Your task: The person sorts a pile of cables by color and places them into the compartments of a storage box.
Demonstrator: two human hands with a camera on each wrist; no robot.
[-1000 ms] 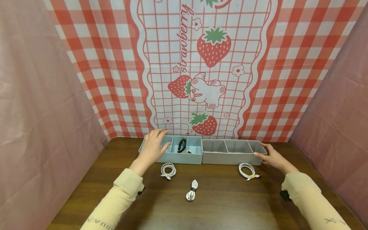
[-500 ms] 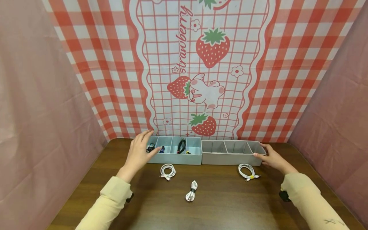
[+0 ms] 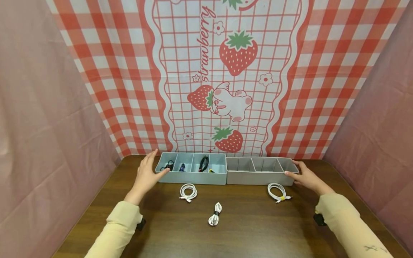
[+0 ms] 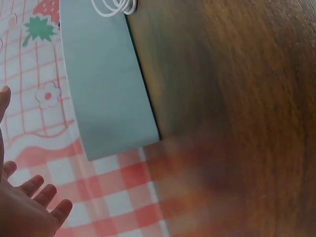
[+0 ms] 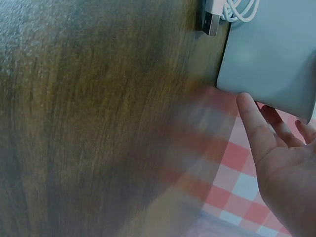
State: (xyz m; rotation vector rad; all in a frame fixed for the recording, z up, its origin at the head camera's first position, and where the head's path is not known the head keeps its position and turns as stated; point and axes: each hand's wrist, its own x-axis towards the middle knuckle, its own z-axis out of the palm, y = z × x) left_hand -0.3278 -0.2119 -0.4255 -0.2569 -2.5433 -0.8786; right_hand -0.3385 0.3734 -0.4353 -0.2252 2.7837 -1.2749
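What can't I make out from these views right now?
Head: the floor of the gray divided organizer, largely hidden by its front wall.
Head: the yellow-and-black item, too small to identify.
Left wrist: most of the white coiled cable, cut off at top; part of the left hand, cut off at left.
Right wrist: most of the white USB cable, cut off at top.

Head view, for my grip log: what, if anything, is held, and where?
The right hand holds the gray organizer by its right end; the left hand holds nothing.

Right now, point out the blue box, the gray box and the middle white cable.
Blue box (image 3: 193,178), head view: front wall
Gray box (image 3: 259,179), head view: front wall
Middle white cable (image 3: 216,214), head view: bundled middle
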